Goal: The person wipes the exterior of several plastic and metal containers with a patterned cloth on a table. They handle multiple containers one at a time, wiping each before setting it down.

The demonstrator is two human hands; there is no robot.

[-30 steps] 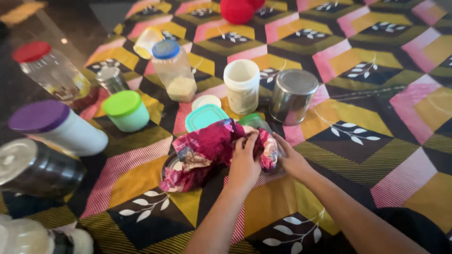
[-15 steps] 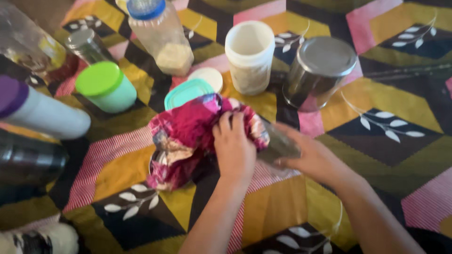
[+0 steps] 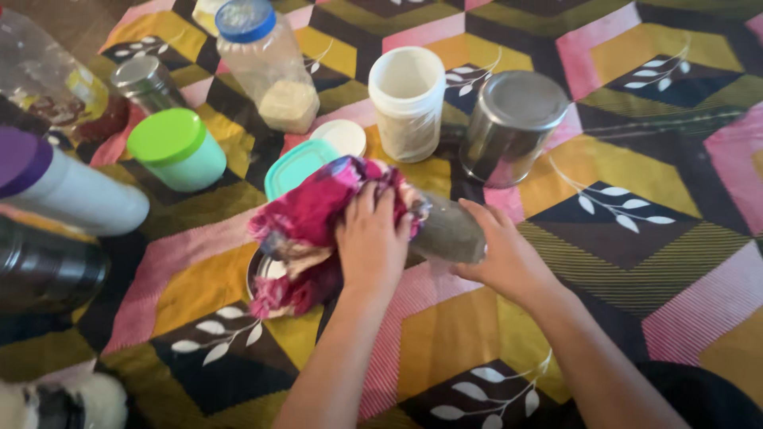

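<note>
Left hand [image 3: 369, 242] clutches crumpled magenta cloth [image 3: 314, 214]; right hand [image 3: 505, 258] grips greyish jar [image 3: 447, 233].

Everything is sitting on a patterned cloth [image 3: 636, 238]. Near its middle a jar [image 3: 449, 232] is lying on its side, with the right hand [image 3: 505, 258] lying against its right end and a crumpled rag [image 3: 318, 222] covering its left end; the left hand [image 3: 371, 242] is resting on the rag. A flat lid [image 3: 298, 167] is lying just behind the rag. Farther back an open tub [image 3: 407, 103] is standing between a capped bottle [image 3: 266, 63] on its left and a metal tin [image 3: 513, 127] on its right. A short pot [image 3: 176, 148] is standing left of the flat lid.
</note>
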